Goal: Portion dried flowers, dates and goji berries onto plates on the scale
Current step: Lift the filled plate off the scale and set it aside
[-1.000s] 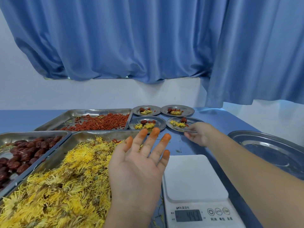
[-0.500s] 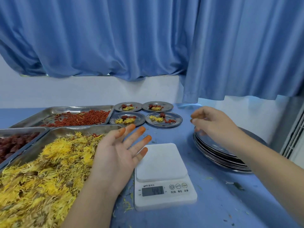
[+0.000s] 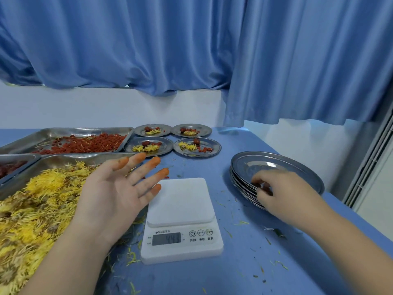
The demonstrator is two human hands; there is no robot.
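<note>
A white scale [image 3: 180, 218] stands in the middle of the blue table with nothing on its platform. My left hand [image 3: 114, 194] hovers open, fingers spread and orange-stained, between the scale and the tray of yellow dried flowers [image 3: 36, 209]. My right hand [image 3: 282, 192] lies on the near rim of a stack of steel plates [image 3: 274, 167], fingers curled round the edge of the top plate. Behind lie a tray of goji berries [image 3: 85, 143] and a tray of dates [image 3: 10, 167]. Several filled small plates [image 3: 196, 146] sit at the back.
Blue curtains hang over a white wall behind the table. The table's right edge runs just past the plate stack. Loose petals and crumbs are scattered on the cloth around the scale.
My right hand left the filled plate at the back, swung right and came down onto the rim of the plate stack. The view turned right. My left hand stayed open.
</note>
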